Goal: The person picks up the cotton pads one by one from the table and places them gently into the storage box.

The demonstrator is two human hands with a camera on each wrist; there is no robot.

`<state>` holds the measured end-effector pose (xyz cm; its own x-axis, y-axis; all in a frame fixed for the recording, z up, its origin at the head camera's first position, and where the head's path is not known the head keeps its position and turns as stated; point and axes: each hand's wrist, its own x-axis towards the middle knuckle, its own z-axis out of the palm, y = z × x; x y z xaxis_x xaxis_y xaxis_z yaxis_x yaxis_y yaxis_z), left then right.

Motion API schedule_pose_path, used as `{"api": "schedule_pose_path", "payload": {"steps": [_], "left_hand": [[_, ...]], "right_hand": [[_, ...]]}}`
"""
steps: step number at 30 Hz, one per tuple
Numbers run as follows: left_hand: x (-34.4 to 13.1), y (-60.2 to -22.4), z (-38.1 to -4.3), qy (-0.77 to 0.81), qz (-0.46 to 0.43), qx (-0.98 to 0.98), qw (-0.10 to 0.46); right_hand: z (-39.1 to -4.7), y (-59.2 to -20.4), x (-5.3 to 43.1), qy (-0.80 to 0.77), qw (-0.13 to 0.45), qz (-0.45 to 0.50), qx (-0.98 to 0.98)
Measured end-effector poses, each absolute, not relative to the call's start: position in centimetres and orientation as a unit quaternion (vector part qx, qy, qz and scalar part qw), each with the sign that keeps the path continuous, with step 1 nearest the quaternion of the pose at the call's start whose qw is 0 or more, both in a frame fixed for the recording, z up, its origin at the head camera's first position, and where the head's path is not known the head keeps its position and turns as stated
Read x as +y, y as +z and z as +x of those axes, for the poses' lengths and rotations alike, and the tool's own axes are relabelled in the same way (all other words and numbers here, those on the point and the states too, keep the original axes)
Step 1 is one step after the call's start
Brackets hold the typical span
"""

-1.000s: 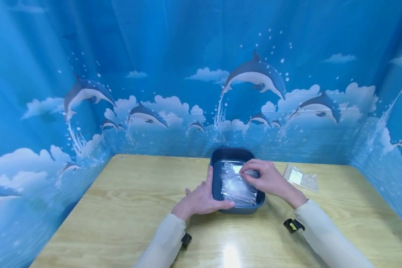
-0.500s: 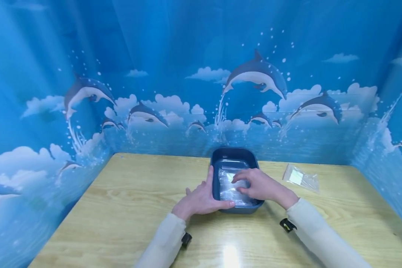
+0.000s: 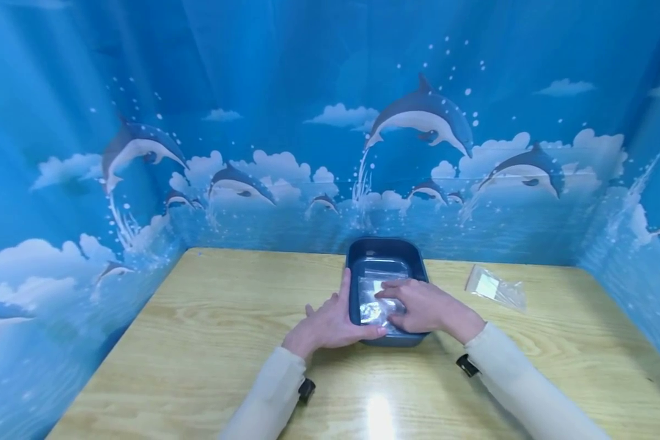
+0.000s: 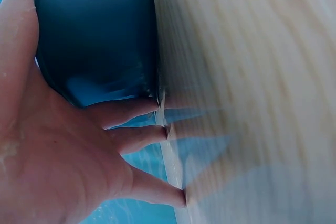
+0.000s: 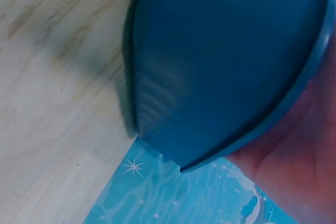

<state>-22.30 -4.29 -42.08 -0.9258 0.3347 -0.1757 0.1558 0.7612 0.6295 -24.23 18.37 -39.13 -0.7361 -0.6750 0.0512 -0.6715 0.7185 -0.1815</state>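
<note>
A dark blue bin [image 3: 395, 340] stands near the back edge of the table. Inside it lies a clear plastic bag [image 3: 371, 310] with a small white label. My left hand [image 3: 330, 324] steadies the bin's left side, its thumb over the near rim. In the left wrist view, the fingers of that hand [image 4: 68, 156] are spread, their tips at the tabletop beside the bin [image 4: 100, 35]. My right hand [image 3: 425, 304] reaches over the right rim, fingers and thumb apart on the bag. In the right wrist view the bin wall [image 5: 220, 51] hides those fingertips.
Right of the bin, another clear bag [image 3: 496, 288] with a white label lies on the wooden table [image 3: 225, 324]. A blue dolphin-print curtain [image 3: 264, 122] closes off the back and sides.
The right hand has let go its pinch on the bag and moved lower and slightly left, onto it. The bag lies flatter in the bin. The left hand stays in place.
</note>
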Motion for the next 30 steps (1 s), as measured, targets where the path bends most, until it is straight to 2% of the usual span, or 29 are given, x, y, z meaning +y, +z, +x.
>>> {"api": "schedule_pose_path", "payload": {"steps": [7, 11, 30], "left_hand": [[-4.3, -42.1, -22.4, 0.312, 0.133, 0.93, 0.138], [-4.2, -42.2, -22.4, 0.309, 0.132, 0.932, 0.137], [-4.4, -42.2, -22.3, 0.312, 0.134, 0.931, 0.136]], "right_hand": [[-23.5, -38.8, 19.4, -0.1, -0.079, -0.358, 0.925], [-23.3, -38.9, 20.3, -0.089, -0.111, -0.333, 0.932], [-22.1, -39.0, 26.4, -0.083, -0.118, -0.184, 0.972]]}}
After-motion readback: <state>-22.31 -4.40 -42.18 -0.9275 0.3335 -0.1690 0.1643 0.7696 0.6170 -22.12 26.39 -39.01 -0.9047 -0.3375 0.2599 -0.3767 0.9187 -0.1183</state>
